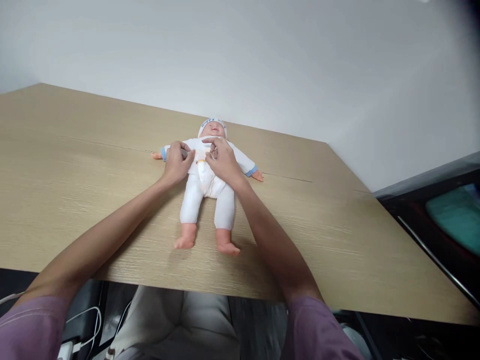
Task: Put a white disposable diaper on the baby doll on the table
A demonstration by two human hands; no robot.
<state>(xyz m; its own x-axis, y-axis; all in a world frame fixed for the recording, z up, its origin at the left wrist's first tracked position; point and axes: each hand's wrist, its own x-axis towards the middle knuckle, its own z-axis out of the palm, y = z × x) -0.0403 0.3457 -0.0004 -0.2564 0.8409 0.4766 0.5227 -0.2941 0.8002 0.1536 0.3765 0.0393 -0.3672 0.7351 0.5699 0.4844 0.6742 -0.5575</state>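
A baby doll [193,200] lies on its back on the table, head away from me and feet toward me. It wears a white cap with blue lettering [212,120], a white shirt with blue cuffs [241,159] and white leggings. Over the leggings sits a white diaper [206,177] with an orange mark near its waist. At the doll's left-of-picture side, my left hand [177,162] is closed in a pinch on the shirt front, just above the diaper. My right hand [226,164] pinches the shirt front from the other side; its curled fingers partly hide the cloth.
The wooden table [93,155] reaches back to a pale wall [180,55]. A dark screen-like object [450,220] stands at the right edge. Below the table's front edge are my legs [187,325] and a white cable [98,320] at lower left.
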